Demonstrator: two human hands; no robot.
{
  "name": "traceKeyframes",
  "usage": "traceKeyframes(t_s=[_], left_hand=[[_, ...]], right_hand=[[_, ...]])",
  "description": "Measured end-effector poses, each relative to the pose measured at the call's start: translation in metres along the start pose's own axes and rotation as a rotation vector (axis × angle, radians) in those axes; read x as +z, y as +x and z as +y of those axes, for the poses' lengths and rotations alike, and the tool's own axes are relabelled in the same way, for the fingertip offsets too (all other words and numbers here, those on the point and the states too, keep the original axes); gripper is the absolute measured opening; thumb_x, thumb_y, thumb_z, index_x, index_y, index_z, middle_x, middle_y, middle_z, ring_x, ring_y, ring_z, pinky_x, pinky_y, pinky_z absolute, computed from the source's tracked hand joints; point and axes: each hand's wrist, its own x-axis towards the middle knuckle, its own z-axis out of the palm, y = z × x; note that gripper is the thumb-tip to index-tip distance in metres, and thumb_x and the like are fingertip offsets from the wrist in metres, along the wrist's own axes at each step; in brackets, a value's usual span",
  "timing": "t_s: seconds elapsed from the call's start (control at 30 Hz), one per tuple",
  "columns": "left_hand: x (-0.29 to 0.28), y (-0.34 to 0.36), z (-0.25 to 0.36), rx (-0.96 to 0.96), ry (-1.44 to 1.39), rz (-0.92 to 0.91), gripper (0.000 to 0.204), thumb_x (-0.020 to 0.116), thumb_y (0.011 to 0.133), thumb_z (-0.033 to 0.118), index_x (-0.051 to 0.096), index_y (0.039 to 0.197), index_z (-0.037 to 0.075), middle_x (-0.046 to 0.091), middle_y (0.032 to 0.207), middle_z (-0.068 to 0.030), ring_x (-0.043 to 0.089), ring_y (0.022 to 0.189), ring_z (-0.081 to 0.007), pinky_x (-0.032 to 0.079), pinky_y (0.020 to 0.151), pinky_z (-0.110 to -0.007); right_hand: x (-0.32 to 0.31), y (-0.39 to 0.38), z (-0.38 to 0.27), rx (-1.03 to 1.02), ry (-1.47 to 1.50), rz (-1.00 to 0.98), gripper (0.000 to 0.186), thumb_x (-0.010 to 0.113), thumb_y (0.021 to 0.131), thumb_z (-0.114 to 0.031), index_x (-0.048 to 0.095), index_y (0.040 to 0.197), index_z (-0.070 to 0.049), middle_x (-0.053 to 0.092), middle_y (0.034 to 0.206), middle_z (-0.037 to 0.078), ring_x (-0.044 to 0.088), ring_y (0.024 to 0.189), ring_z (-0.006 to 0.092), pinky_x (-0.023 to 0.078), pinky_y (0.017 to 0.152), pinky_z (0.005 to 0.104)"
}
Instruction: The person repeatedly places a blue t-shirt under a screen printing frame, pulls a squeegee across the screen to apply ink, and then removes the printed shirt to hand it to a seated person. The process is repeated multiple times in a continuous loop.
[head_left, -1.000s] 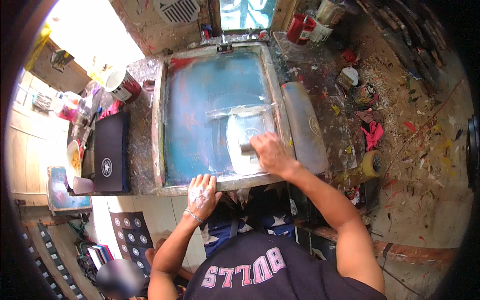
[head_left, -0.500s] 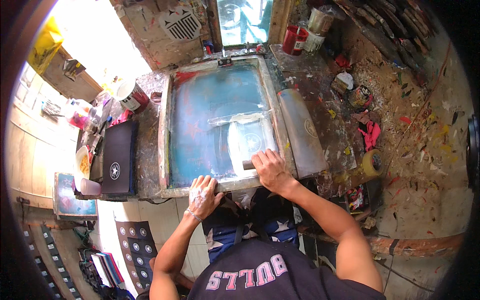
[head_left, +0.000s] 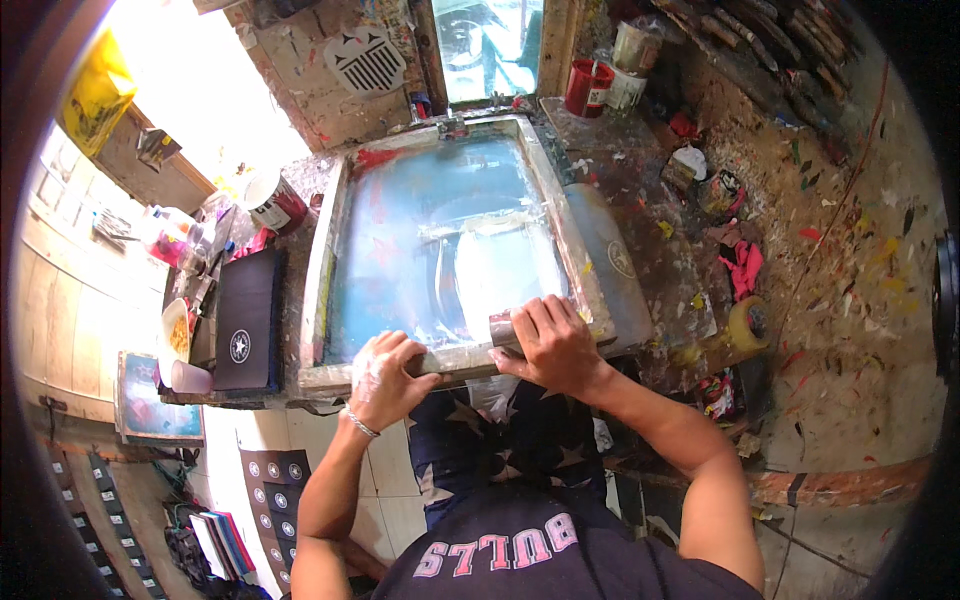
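Note:
A wooden silk-screen frame point(head_left: 321, 270) with bluish mesh lies before me, hinged at its far edge, its near edge raised off the table. My left hand point(head_left: 386, 378), smeared with white, is closed over the near rail with the thumb below. In my right hand point(head_left: 556, 345) is a small squeegee point(head_left: 502, 328), held at the near right corner of the mesh; some right-hand fingers also seem to touch the rail. White ink point(head_left: 505, 270) covers a patch of mesh on the right. What lies beneath the mesh is hidden.
Left of the frame lies a stack of dark sheets point(head_left: 248, 330) with a white star emblem. A cup point(head_left: 190, 377), bowl point(head_left: 176, 330) and paint bucket point(head_left: 273, 200) stand nearby. At right are a grey printed sheet point(head_left: 615, 250), tape roll point(head_left: 746, 326) and red paint can point(head_left: 588, 88).
The frame's near edge has risen. My left hand has gone from resting on the rail to gripping it. The squeegee and right hand have shifted slightly.

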Motion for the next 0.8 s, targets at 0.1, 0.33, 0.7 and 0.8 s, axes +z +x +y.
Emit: traceKeyframes(t_s=[0.1,0.33,0.7,0.8], left_hand=[[-0.042,0.024,0.007,0.027,-0.075,0.051,0.035,0.088,0.064,0.025,0.068,0.081,0.002,0.061,0.071,-0.0103,0.062,0.066,-0.0291,0.048,0.063,-0.039],[-0.067,0.039,0.033,0.15,0.219,0.861,0.032,0.085,0.075,0.016,0.07,0.102,0.006,0.067,0.098,-0.0113,0.062,0.094,-0.0294,0.048,0.082,-0.04],[0.191,0.098,0.129,0.013,-0.676,-0.075,0.07,0.061,0.098,0.044,0.045,0.138,-0.011,0.048,0.137,-0.0381,0.047,0.132,-0.0453,0.039,0.111,-0.047],[0.173,0.12,0.105,-0.019,-0.826,-0.118,0.048,0.065,0.097,0.035,0.062,0.122,-0.006,0.068,0.107,-0.0296,0.069,0.101,-0.0408,0.054,0.089,-0.046]], right_hand=[[-0.016,0.026,0.009,-0.038,-0.079,0.145,0.049,0.069,0.084,-0.051,0.06,0.088,-0.003,0.056,0.083,0.012,0.057,0.074,0.0267,0.049,0.066,0.0402],[-0.081,0.144,0.048,-0.018,-0.284,0.142,0.072,0.053,0.09,-0.072,0.067,0.084,-0.002,0.062,0.068,0.016,0.065,0.06,0.027,0.054,0.055,0.043],[-0.151,0.253,0.055,0.172,-0.113,0.028,0.074,0.054,0.092,-0.058,0.069,0.082,0.014,0.068,0.082,0.033,0.069,0.078,0.0412,0.053,0.078,0.0471],[-0.169,0.27,0.072,0.219,-0.079,-0.097,0.076,0.054,0.092,-0.058,0.068,0.087,0.016,0.068,0.092,0.036,0.069,0.085,0.043,0.052,0.08,0.0471]])
